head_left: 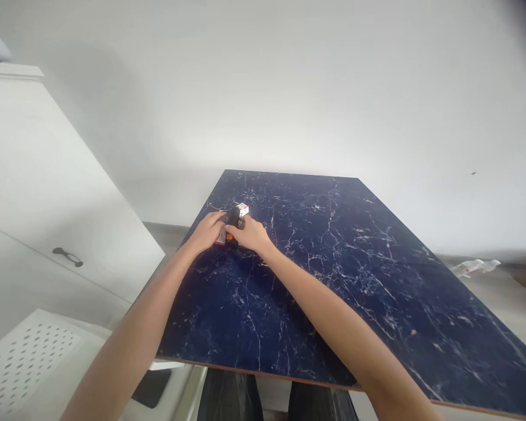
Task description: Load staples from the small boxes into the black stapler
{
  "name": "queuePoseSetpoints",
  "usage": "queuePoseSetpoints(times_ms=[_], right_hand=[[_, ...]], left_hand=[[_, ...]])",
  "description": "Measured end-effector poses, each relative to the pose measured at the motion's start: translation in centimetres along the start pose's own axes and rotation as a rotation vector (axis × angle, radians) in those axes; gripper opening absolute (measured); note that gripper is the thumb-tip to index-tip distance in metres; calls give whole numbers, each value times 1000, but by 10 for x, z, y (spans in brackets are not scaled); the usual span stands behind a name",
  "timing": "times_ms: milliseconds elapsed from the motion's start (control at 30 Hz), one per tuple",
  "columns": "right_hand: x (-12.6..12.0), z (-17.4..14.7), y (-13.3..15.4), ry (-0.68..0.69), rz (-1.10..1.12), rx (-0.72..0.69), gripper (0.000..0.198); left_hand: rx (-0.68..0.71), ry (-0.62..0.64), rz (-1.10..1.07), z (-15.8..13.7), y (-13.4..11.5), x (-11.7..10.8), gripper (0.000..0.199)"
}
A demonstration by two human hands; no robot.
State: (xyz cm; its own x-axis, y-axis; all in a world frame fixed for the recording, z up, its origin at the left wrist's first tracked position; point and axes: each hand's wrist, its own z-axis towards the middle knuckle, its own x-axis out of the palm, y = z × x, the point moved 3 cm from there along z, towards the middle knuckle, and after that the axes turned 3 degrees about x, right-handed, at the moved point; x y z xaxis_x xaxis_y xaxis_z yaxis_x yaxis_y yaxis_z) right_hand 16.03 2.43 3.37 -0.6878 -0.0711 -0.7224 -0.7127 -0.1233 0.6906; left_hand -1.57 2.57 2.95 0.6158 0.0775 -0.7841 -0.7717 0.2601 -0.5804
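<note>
Both of my hands are together over the left half of the dark blue marbled table (315, 263). My right hand (252, 233) is closed round a small black tool with an orange part (232, 221), whose exact kind I cannot make out. Against and partly under the tool lies a small white box with red print (243, 209); its far end shows beyond the tool, and a red and white edge shows near my left fingers. My left hand (208, 230) grips the left side of this box, its fingers partly hidden by the tool.
A white cabinet (70, 175) with a dark handle (68, 256) stands at the left. Below it is a white perforated plastic piece (30, 356). A pale wall (289, 88) rises behind the table. Crumpled clear plastic (476, 267) lies beyond the table's right edge.
</note>
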Motion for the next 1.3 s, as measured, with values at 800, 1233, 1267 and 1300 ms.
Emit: queuePoseSetpoints(times_ms=[800,1233,1267,1300], right_hand=[[3,51,-44,67,117,-329,55],[-28,45,-69,188,112,-217,44],[-26,48,-71,182,114,-202,40],[-24,51,-73,174,114,-188,37]], left_hand=[[132,180,135,-15,-28,-6,40],[178,372,-153,-9,-6,-8,56],[157,357,-133,-10,-5,-8,56],[139,333,-100,-11,-5,-7,57]])
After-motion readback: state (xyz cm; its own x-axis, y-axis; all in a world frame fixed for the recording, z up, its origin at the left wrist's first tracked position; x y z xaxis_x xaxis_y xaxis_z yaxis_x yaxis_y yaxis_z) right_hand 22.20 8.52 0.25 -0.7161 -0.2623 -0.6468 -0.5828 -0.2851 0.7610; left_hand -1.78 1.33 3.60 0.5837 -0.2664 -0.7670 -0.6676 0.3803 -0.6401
